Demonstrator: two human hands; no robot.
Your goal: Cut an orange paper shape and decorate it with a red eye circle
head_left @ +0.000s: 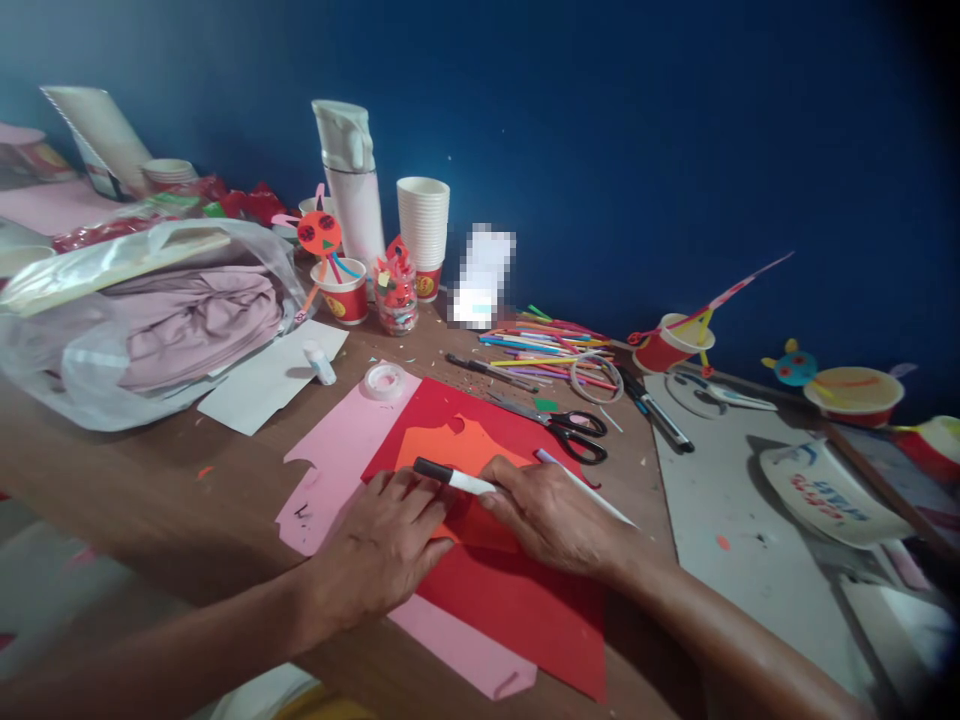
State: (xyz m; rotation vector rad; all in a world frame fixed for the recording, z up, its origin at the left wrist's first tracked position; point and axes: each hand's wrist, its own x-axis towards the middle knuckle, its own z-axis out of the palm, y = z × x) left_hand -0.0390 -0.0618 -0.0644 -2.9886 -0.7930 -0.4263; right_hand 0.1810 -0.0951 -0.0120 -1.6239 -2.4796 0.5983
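Observation:
My right hand (555,512) is closed around a white marker (471,483) with a black cap on the end that points left. Fingers spread, my left hand (384,545) lies flat across the paper, its fingertips just beside the black cap. Both hands rest over a cut piece of orange paper (431,447), on top of a red sheet (525,620). Under these lies a pink sheet (330,455) with cut edges. Black-handled scissors (574,432) lie on the red sheet's far edge. A thin pale stick (574,478) runs beside my right hand.
Behind the paper are a tape roll (384,381), glue stick (319,362), colored sticks (551,345) and a box cutter (660,412). Stacked cups (424,225), a white jug (349,180) and a decorated cup (341,292) stand farther back. A plastic bag (97,365) fills the left.

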